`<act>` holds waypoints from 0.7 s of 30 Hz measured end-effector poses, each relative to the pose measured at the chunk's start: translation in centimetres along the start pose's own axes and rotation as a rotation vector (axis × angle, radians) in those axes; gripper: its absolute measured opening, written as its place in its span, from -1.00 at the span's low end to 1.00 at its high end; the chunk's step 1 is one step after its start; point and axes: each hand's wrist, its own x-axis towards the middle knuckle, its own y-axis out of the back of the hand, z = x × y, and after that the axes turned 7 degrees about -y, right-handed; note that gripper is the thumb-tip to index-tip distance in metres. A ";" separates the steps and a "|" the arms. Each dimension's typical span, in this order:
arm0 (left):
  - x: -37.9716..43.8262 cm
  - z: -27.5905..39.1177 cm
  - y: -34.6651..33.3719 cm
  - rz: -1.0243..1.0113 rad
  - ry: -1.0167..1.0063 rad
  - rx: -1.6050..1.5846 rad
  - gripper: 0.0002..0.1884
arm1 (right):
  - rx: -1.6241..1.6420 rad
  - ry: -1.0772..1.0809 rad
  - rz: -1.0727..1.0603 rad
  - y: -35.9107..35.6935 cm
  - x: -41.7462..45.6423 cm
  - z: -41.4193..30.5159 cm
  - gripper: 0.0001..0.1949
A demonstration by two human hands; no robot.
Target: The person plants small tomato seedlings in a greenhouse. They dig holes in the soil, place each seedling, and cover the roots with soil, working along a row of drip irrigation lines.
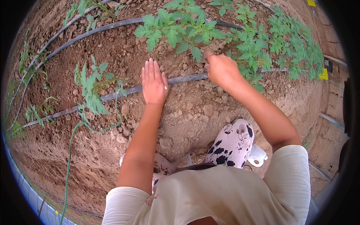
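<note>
My left hand (153,81) lies palm down across a dark drip hose (185,79), with its fingers straight and held together. At the base of its thumb a small white bit (166,87) shows; whether the hand holds it is hidden. My right hand (223,69) is curled, its index finger reaching down to the soil beside the leaves of a young tomato plant (180,31). What its other fingers hold, if anything, cannot be seen. Left of my left hand, another tomato plant (94,84) leans over the hose, a green string (119,109) running from it.
More tomato plants (298,42) line the bed at the right. A second drip hose (112,26) runs farther back. Loose clods (208,110) cover the near slope. Beside my knee (239,135) is a white plastic object (257,155) with a round hole.
</note>
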 end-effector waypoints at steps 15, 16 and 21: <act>0.1 0.6 0.1 -0.018 -0.046 0.045 -0.47 | -0.011 0.087 0.379 -8.0 1.6 -3.5 -0.77; 0.1 0.5 0.1 -0.018 -0.048 0.045 -0.48 | 0.010 0.086 0.350 -8.1 1.7 -3.3 -0.77; 0.0 0.3 0.2 -0.025 -0.050 0.060 -0.47 | 0.155 0.131 0.084 -5.4 4.1 4.4 -0.72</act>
